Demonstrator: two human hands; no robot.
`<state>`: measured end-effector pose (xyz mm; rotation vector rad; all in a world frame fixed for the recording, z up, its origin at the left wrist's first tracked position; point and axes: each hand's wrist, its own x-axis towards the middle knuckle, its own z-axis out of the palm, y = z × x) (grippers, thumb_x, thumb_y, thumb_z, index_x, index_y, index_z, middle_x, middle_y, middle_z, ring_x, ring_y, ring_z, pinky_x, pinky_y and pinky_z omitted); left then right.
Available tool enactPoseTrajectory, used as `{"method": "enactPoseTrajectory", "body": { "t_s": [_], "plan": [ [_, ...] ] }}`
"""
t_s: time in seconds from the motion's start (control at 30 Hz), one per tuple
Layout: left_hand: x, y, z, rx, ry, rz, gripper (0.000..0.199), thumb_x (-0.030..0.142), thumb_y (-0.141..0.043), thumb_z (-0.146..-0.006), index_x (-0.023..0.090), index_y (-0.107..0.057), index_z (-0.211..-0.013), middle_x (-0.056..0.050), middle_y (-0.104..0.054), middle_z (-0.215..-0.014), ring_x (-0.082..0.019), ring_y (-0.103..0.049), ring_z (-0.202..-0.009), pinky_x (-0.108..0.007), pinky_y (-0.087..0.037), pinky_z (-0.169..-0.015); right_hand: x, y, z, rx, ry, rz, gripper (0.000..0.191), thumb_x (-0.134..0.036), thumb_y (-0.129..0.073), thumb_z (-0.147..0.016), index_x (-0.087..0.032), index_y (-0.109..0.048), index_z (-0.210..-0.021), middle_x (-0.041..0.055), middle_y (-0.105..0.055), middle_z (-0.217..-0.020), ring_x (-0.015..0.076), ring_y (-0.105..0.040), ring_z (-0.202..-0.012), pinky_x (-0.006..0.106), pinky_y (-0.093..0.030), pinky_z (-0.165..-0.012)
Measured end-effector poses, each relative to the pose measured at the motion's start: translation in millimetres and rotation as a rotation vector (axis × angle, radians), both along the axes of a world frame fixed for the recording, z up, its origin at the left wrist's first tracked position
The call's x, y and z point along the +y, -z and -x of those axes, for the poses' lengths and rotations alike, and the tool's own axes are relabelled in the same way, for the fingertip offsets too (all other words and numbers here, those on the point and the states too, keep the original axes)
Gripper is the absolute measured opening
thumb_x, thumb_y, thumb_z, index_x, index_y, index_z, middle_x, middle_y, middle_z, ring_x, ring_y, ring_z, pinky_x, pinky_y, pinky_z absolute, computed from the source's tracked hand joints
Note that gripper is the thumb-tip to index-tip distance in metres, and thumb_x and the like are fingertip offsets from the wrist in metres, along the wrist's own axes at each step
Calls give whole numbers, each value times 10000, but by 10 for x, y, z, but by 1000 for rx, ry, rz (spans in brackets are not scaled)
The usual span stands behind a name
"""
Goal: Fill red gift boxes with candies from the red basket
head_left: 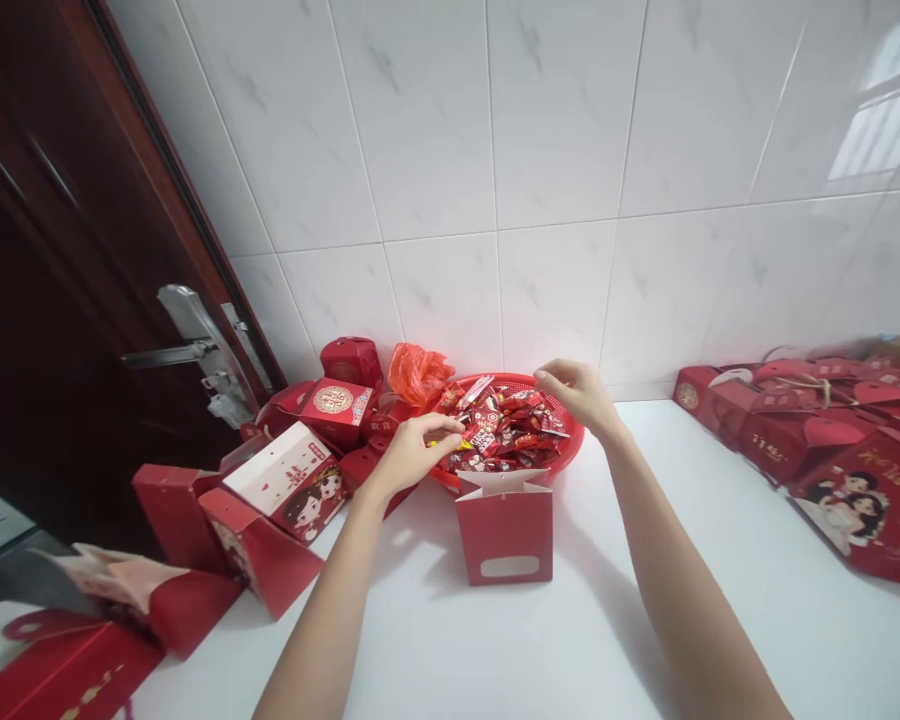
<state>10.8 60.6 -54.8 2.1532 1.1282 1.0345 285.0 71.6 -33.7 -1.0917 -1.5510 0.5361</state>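
My left hand reaches over the left side of a red plastic basket heaped with wrapped candies. Its fingers are closed around a small yellow-wrapped candy, partly hidden by them. Above the basket's right rim, my right hand has thumb and fingertips drawn together in a pinch; whatever may be between them is too small to make out. In front of the basket, a red paper box stands upright with its top open and a white oval on its near face.
Several red gift boxes crowd the left side, beside a crumpled orange-red plastic bag. More red boxes are spread at the right. A tiled wall rises behind the white table; a dark door stands left.
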Motion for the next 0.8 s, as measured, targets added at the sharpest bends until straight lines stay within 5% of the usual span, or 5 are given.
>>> {"method": "enactPoseTrajectory", "body": {
  "t_s": [0.27,0.53,0.67,0.8],
  "plan": [
    [692,117,-394,315,151,-7,281,343,-616,-833,200,-756,-1030,-88,-761,-1131,-268,-692,-1061,-367,-528,-958,610,501,179,39,89,164,133,-216,-576,-748,-173,-697,-781,45,-742,-775,185,-684,-738,279,-516,-680],
    [1239,199,-737,682,176,-78,741,485,-867,-613,234,-625,-1266,-127,-601,-1378,-368,-543,-1290,-469,-435,-1070,664,626,119,-80,69,219,452,-209,-779,-656,-208,-737,-1106,54,-760,-1049,228,-710,-935,338,-560,-837],
    [1252,275,-738,665,122,-113,494,416,-840,-657,215,-698,-1085,-124,-652,-1238,-353,-608,-1162,-442,-472,-988,696,678,118,-129,72,224,468,-50,-783,-540,-226,-773,-973,60,-725,-1189,269,-680,-1095,357,-521,-960],
    [1244,254,-712,588,40,-110,130,332,-678,-806,205,-684,-781,-91,-714,-934,-288,-656,-928,-370,-478,-848,745,729,97,-91,133,238,291,-98,-696,-683,-229,-758,-935,48,-759,-1051,247,-697,-1039,355,-518,-937]
  ]
}}
